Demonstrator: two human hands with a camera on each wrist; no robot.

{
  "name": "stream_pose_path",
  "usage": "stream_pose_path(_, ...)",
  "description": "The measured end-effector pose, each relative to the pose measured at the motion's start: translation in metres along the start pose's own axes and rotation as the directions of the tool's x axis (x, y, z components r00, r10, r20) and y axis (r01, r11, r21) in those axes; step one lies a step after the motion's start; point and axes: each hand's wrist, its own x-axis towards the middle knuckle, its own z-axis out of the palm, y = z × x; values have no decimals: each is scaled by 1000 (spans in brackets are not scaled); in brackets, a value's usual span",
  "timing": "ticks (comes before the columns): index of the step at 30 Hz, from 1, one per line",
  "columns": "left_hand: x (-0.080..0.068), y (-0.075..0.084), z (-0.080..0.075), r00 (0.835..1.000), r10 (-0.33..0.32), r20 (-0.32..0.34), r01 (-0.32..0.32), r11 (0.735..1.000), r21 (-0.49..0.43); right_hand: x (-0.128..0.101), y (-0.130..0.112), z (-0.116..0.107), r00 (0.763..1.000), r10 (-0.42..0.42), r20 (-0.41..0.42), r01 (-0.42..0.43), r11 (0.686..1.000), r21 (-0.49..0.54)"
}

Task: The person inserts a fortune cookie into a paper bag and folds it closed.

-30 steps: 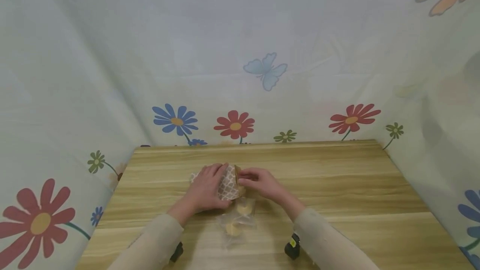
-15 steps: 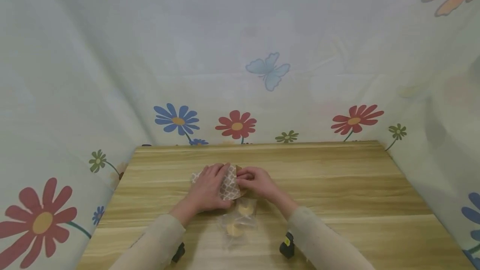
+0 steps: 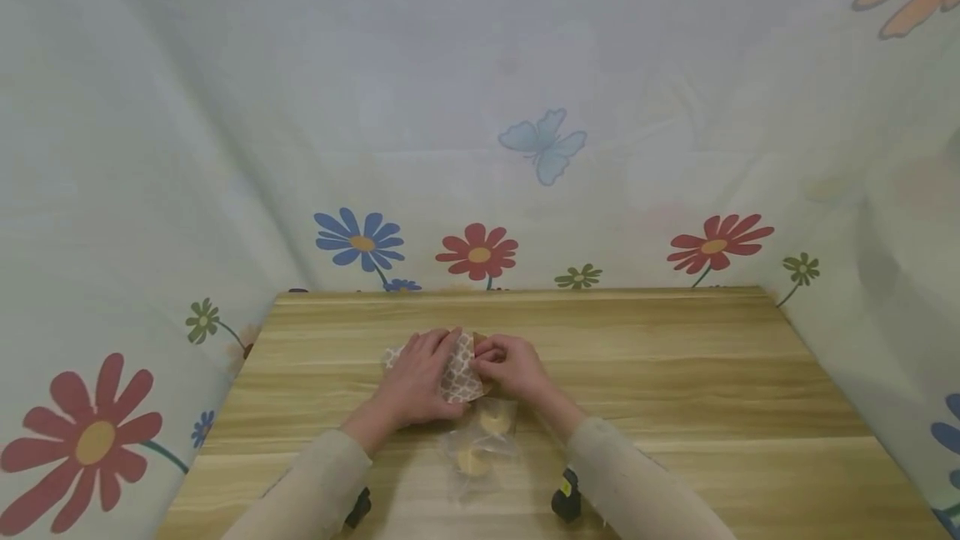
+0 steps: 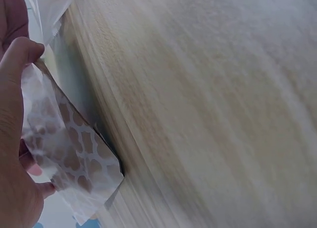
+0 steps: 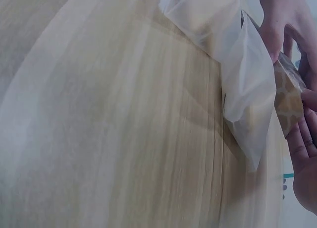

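Head view, bottom centre of the frame: two beige sleeves (image 3: pixel 315 482) come up from the lower edge onto a wooden table (image 3: pixel 675 390). Between the forearms lies a clear plastic bag (image 3: pixel 476 444) with two pale round biscuits inside, just below the hands. Above it, at the middle of the frame, the left hand (image 3: pixel 416 382) lies over a brown-and-white patterned paper bag (image 3: pixel 459 369), its fingers curled round the paper. The right hand (image 3: pixel 513 369) pinches the bag's right end with bent fingers, touching the left hand's fingertips. In the left wrist view the patterned bag fills the lower left, held above the table. Beyond the table hangs a pale curtain (image 3: pixel 480 107) printed with flowers and a butterfly.
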Motion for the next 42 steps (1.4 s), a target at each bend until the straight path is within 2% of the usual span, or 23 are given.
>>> stream_pose_path(7, -1, 1, 1, 1000, -14, 9, 14, 1000, 23, -1, -6, 1, 999, 16, -38, -14, 999, 47)
stream_pose_path(17, -1, -2, 3, 1000, 11, -9, -11, 1000, 2, -1, -17, 2, 995, 76, -60, -65, 984, 164)
stream_pose_path(23, 3, -4, 5, 999, 30, -18, -30, 999, -16, 0, -16, 2, 991, 119, -54, -100, 956, 277)
stream_pose_path(33, 5, -8, 6, 998, 17, -56, -20, 998, -61, 0, -19, 3, 984, 172, -50, -136, 898, 417)
stream_pose_path(37, 4, -12, 7, 998, -1, -61, -3, 997, -75, -1, -24, 4, 981, 188, -49, -147, 883, 445)
stream_pose_path(42, 5, -12, 8, 998, -11, -61, 5, 996, -85, 0, -25, 4, 977, 206, -49, -163, 880, 447)
